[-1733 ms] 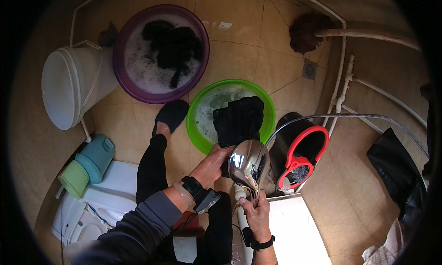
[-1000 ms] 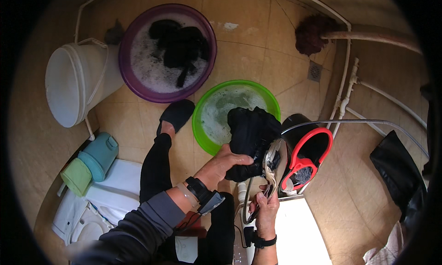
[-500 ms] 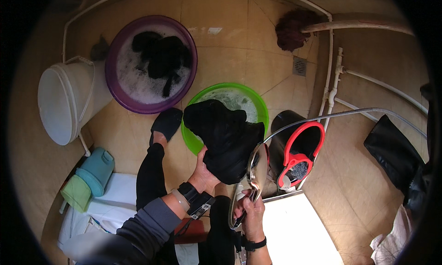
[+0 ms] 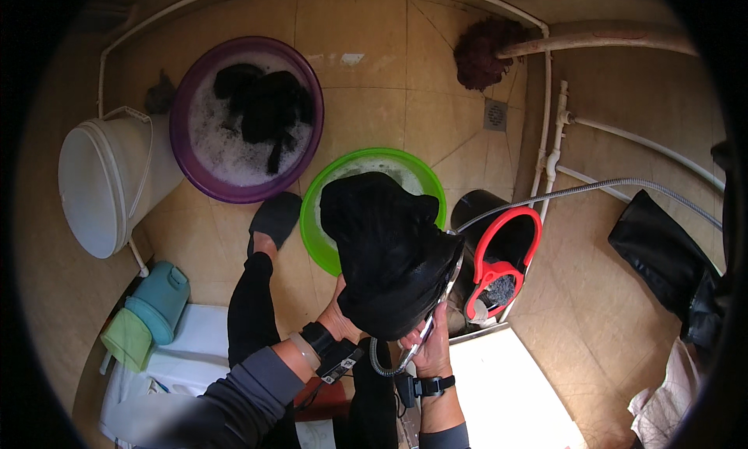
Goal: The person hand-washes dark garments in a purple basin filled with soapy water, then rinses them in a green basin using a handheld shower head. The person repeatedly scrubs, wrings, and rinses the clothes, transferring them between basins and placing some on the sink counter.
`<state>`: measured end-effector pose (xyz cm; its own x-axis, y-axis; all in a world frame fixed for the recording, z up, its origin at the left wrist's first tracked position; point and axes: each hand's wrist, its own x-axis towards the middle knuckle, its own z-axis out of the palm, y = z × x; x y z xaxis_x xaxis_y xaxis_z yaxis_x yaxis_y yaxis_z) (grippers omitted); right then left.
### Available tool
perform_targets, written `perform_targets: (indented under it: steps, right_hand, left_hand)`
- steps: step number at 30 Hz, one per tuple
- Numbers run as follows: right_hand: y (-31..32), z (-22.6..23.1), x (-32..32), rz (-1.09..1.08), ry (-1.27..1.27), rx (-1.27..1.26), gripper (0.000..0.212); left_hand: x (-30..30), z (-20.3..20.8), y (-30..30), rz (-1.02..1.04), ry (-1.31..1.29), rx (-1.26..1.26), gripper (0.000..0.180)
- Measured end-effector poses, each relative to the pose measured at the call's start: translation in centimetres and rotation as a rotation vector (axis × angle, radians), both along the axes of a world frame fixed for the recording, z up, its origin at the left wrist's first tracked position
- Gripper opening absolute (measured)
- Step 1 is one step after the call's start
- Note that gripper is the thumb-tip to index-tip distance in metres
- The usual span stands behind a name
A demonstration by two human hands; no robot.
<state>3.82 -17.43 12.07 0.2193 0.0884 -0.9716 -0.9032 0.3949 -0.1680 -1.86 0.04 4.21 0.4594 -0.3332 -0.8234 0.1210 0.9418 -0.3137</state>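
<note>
— While you hold that black garment up over the near rim of the green basin, how does it sit in your hands?

— Your left hand is under its lower edge with the fingers hidden in the cloth, closed on it as far as I can judge. Your right hand is wrapped around the handle of the shower head, whose face is pressed against the garment's right side.

— How will it handle?

— Soft and limp, and probably heavy with water, so it will sag and drip. I'd say it is slippery too if suds cling to it. Take a bunched handful near the top or the middle rather than a thin edge, which could slide out of your grip.

— What room do you have?

— Not much. The black bucket with the red handle stands just beside the basin on your right, and the metal hose arcs over it. Your foot is touching the basin's left rim. The purple basin, full of foam and dark clothes, lies beyond to the left, with the white bucket next to it. Open tiled floor shows farther ahead, toward the drain.
</note>
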Motion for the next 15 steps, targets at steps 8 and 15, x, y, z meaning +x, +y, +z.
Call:
perform_targets:
  steps: [8, 15]
  right_hand:
    - [0.9, 2.1, 2.3, 0.394, -0.123, -0.136, 0.028]
    - [2.4, 2.8, 4.7, 0.805, -0.259, -0.362, 0.018]
  left_hand:
    - [1.4, -0.8, 1.1, 0.110, -0.185, -0.224, 0.047]
    - [2.8, -0.8, 1.4, -0.176, -0.080, -0.016, 0.031]
